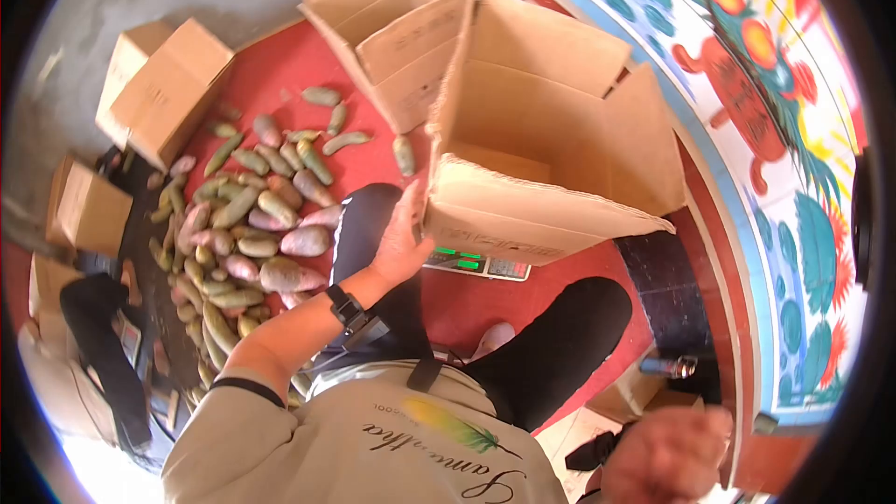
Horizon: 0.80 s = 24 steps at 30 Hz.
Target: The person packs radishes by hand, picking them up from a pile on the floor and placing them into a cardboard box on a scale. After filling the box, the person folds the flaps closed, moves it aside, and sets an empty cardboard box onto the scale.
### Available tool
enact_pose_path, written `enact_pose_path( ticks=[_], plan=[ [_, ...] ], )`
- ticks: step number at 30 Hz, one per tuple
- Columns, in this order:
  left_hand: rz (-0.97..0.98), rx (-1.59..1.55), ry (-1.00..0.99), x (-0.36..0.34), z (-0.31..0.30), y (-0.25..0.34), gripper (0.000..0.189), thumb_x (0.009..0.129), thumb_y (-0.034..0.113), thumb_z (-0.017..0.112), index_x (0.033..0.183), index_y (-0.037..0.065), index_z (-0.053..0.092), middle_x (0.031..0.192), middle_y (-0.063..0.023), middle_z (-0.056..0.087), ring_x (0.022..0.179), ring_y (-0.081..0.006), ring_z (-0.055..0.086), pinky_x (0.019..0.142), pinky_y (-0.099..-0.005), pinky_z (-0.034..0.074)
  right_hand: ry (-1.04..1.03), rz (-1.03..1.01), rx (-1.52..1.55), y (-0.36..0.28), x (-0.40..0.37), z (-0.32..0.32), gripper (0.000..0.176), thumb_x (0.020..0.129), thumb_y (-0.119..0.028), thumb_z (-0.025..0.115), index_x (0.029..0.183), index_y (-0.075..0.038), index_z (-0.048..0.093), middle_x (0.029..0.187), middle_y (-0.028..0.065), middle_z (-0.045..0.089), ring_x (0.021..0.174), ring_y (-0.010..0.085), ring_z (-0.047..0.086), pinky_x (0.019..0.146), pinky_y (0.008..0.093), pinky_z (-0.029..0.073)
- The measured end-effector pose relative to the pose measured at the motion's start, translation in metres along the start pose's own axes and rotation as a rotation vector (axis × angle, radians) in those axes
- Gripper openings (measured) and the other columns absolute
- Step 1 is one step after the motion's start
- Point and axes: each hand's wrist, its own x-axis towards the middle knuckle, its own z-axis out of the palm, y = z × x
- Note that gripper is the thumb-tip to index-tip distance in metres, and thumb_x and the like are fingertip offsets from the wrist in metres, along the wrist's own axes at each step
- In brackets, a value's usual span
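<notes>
The large open cardboard box lies over the scale, whose near edge shows beneath. The left hand touches the box's near left corner, fingers together, thumb apart. The blurred right hand is well apart, its finger state unclear.

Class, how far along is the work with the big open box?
Already done: the big box stands open over a lit scale. In hand: the left hand is at its side; the blurred right hand is away from it. Left, apparently: vegetables lie heaped outside, and the visible inside shows bare cardboard.
</notes>
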Motion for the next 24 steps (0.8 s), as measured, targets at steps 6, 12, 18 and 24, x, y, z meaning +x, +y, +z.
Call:
enact_pose_path(
  ticks=[6, 12, 18, 24],
  plan=[
    [-0.031, 0.033, -0.002, -0.017, 0.001, 0.019, 0.079, 0.070, -0.006, 0.054, 0.137, 0.007, 0.015, 0.130, -0.0183, 0.035, 0.115, -0.0291, 0.045, 0.092, -0.0375, 0.040, 0.448, -0.290, 0.038, -0.005, 0.025, 0.022, 0.032, 0.092, -0.018, 0.036, 0.124, -0.012, 0.037, 0.099, 0.0017, 0.049, 0.067, 0.0110, 0.050, 0.067, 0.0264, 0.038],
    [-0.001, 0.077, 0.024, -0.018, 0.003, 0.021, 0.078, 0.069, -0.005, 0.055, 0.136, 0.005, 0.017, 0.128, -0.0191, 0.036, 0.113, -0.0309, 0.046, 0.090, -0.0375, 0.042, 0.329, -0.187, 0.186, -0.021, 0.033, 0.025, 0.036, 0.089, -0.014, 0.044, 0.124, -0.009, 0.038, 0.098, 0.0027, 0.049, 0.063, 0.0108, 0.051, 0.055, 0.0247, 0.034],
    [-0.006, 0.104, 0.011, -0.018, 0.002, 0.019, 0.077, 0.069, -0.004, 0.056, 0.136, 0.003, 0.017, 0.125, -0.0207, 0.037, 0.112, -0.0319, 0.047, 0.091, -0.0382, 0.042, 0.244, -0.266, 0.285, -0.015, 0.023, 0.030, 0.046, 0.084, -0.012, 0.053, 0.127, -0.009, 0.036, 0.100, 0.0057, 0.049, 0.061, 0.0122, 0.053, 0.051, 0.0244, 0.032],
    [-0.018, 0.116, 0.000, -0.019, 0.003, 0.024, 0.075, 0.069, -0.002, 0.056, 0.134, 0.001, 0.019, 0.123, -0.0219, 0.038, 0.111, -0.0326, 0.047, 0.093, -0.0379, 0.041, 0.383, -0.267, 0.254, -0.019, 0.036, 0.038, 0.047, 0.084, -0.012, 0.053, 0.128, -0.008, 0.035, 0.103, 0.0058, 0.048, 0.063, 0.0138, 0.054, 0.052, 0.0256, 0.034]
  ],
)
